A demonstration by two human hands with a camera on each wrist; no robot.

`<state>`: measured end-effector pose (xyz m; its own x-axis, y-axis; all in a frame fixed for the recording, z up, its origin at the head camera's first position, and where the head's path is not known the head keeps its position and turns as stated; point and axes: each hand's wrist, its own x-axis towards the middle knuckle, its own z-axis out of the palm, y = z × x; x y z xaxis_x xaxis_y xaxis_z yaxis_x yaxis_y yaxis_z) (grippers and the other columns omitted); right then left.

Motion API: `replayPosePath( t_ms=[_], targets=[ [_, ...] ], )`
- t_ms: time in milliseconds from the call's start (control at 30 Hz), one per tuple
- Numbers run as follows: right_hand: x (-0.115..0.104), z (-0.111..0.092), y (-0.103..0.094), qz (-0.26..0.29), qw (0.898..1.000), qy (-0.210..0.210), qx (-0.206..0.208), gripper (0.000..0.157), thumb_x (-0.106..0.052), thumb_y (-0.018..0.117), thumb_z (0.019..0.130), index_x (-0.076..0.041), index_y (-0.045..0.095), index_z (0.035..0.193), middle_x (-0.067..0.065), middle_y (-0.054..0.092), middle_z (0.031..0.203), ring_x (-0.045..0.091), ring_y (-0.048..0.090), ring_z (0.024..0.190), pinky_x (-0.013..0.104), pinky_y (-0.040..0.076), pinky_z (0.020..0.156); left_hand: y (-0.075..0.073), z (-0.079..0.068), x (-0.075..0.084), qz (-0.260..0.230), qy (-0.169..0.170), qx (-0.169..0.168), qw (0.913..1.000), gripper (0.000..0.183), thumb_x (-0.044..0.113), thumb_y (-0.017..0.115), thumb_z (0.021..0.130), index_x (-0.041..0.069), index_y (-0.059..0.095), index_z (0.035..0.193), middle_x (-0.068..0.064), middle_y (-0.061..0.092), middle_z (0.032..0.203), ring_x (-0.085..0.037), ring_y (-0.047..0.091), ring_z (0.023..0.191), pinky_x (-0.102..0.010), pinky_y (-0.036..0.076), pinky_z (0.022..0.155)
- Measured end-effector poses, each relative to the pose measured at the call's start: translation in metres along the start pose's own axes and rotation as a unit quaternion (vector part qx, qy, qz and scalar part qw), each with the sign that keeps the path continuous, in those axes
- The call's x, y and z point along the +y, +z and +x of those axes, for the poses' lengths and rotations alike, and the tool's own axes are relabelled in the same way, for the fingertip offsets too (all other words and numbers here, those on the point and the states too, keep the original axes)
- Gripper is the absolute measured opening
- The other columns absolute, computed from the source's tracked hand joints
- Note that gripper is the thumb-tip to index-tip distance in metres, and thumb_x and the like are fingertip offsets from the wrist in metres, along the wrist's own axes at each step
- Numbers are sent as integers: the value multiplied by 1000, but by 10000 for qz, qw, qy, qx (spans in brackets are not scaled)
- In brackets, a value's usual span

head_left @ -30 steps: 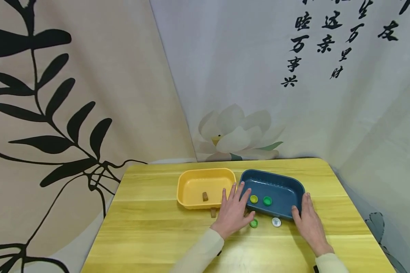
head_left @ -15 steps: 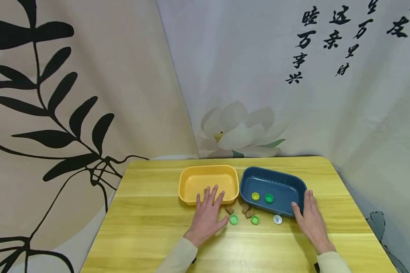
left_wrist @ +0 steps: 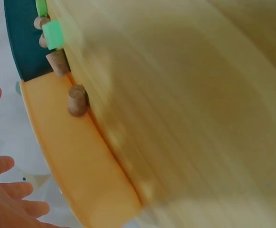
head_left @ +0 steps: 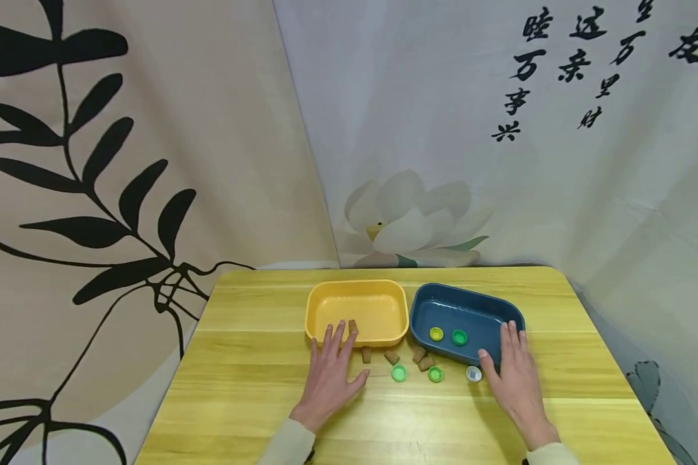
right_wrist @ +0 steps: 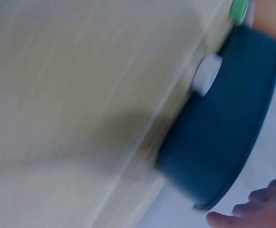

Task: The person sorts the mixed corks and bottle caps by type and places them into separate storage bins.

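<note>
My left hand (head_left: 327, 382), fingers straight and spread, is at the front left of the yellow tray (head_left: 357, 290). Whether its fingertips touch the rim is unclear. A brown cork (head_left: 353, 325) lies inside that tray. Several more corks, among them one cork (left_wrist: 77, 100) seen large in the left wrist view, lie along the trays' front. At the front right corner of the blue tray (head_left: 471, 303) is my right hand (head_left: 514, 381), its fingers straight and holding nothing. That tray contains a yellow bottle cap (head_left: 436, 334) and a green bottle cap (head_left: 459, 337).
Before the trays, on the wooden table (head_left: 419, 426), lie a light green cap (head_left: 399, 372), another green cap (head_left: 435, 374) and a white cap (head_left: 474, 374). A printed cloth (head_left: 419, 116) hangs behind the table's back edge.
My left hand has moved left from between the trays to the yellow tray's front left, uncovering corks and a green cap. My right hand has shifted slightly left. The view has tilted a little.
</note>
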<state>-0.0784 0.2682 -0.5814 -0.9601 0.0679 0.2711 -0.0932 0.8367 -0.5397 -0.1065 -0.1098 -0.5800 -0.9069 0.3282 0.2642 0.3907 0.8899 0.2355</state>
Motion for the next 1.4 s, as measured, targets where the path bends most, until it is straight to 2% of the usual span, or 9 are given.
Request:
replayPosePath(
  t_ms=[133, 300, 433, 600, 767, 1000, 1233, 1400],
  targets=[
    [-22, -9, 11, -49, 9992, -370, 172, 77, -36, 57, 106, -2, 21, 164, 25, 23, 168, 44, 14, 156, 72, 23, 116, -3, -6, -5, -56, -144, 50, 9999, 82, 58, 66, 93, 11, 44, 157, -15, 26, 169, -43, 25, 153, -73, 26, 114],
    [-49, -20, 25, -243, 9951, -934, 228, 76, -37, 63, 102, -6, 31, 163, 19, 32, 166, 38, 22, 155, 62, 24, 121, -3, -12, -8, -115, -264, 97, 9995, 82, 60, 63, 94, 11, 44, 157, -17, 27, 168, -44, 25, 153, -73, 24, 115],
    [-66, -25, 38, -396, 9899, -1354, 163, 73, -40, 66, 99, -6, 41, 158, 15, 42, 162, 39, 33, 150, 63, 34, 114, -3, -15, -13, -301, -412, 225, 9984, 81, 56, 66, 94, 10, 44, 157, -17, 27, 168, -44, 24, 153, -73, 22, 116],
    [-82, -30, 56, -443, 9855, -1640, -23, 69, -42, 69, 97, -5, 50, 152, 14, 50, 156, 42, 43, 144, 63, 40, 108, -4, -16, -24, -493, -624, 385, 9961, 82, 53, 68, 94, 8, 41, 157, -18, 23, 169, -45, 22, 154, -74, 20, 116],
    [-92, -34, 71, -574, 9834, -1670, -418, 68, -47, 67, 98, -6, 54, 150, 13, 52, 154, 40, 44, 144, 64, 42, 107, -9, -9, -41, -668, -914, 437, 9926, 85, 53, 66, 96, 5, 35, 160, -19, 18, 170, -45, 16, 155, -75, 15, 116],
    [-100, -29, 87, -892, 9792, -1633, -809, 69, -51, 65, 98, -6, 54, 150, 14, 54, 152, 41, 43, 145, 63, 40, 110, -13, 11, -63, -577, -1274, 479, 9890, 91, 58, 62, 97, -1, 32, 160, -25, 15, 170, -50, 16, 153, -78, 17, 114],
    [-107, -21, 96, -1535, 9729, -1475, -901, 69, -53, 67, 97, -3, 59, 144, 17, 57, 148, 43, 43, 144, 66, 37, 111, -9, 30, -80, -593, -1654, 107, 9844, 99, 67, 54, 97, 0, 23, 163, -23, 8, 171, -49, 10, 155, -79, 14, 113],
    [-111, -17, 101, -1867, 9674, -1410, -973, 65, -52, 68, 96, -2, 65, 137, 18, 57, 148, 43, 45, 142, 67, 36, 111, -1, 36, -89, -463, -1830, -143, 9819, 103, 73, 47, 97, 1, 20, 164, -22, 9, 171, -48, 10, 155, -80, 17, 112]
  ],
)
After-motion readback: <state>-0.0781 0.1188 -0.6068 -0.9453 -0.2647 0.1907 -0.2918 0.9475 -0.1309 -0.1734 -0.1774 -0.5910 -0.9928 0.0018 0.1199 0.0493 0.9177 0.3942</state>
